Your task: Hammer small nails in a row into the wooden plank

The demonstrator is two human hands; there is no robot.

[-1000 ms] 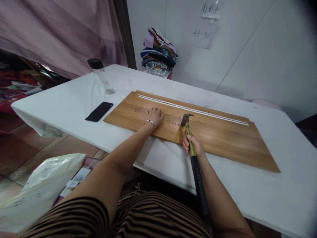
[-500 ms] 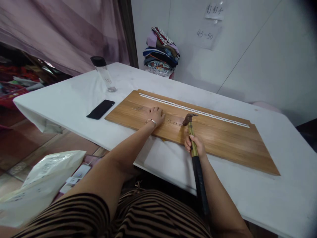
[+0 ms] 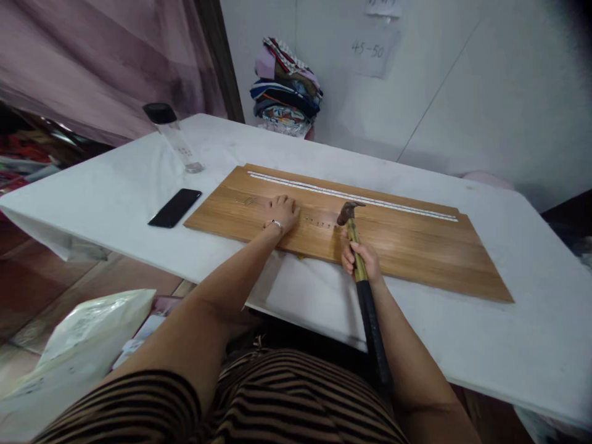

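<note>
A wooden board (image 3: 416,253) lies flat across the table in front of me. My left hand (image 3: 283,213) rests on it, fingers spread over the wood. With my right hand (image 3: 361,262) I grip a claw hammer (image 3: 366,308) by its handle, close under the head. The hammer head is just above the board, at the right end of a short row of nails (image 3: 319,222) standing in the wood. Several loose nails (image 3: 247,200) lie on the board left of my left hand. Two white strips with markings (image 3: 351,195) run along the board's far side.
On the white table (image 3: 222,271), a black phone (image 3: 176,208) and a clear bottle with a black lid (image 3: 178,142) stand left of the board. Folded cloth (image 3: 287,89) is stacked behind the table by the wall. A plastic bag (image 3: 92,339) is low at the left.
The view has shifted a little, so the table, board and wall appear further left. Both hands keep their places: left on the board, right on the hammer by the nails.
</note>
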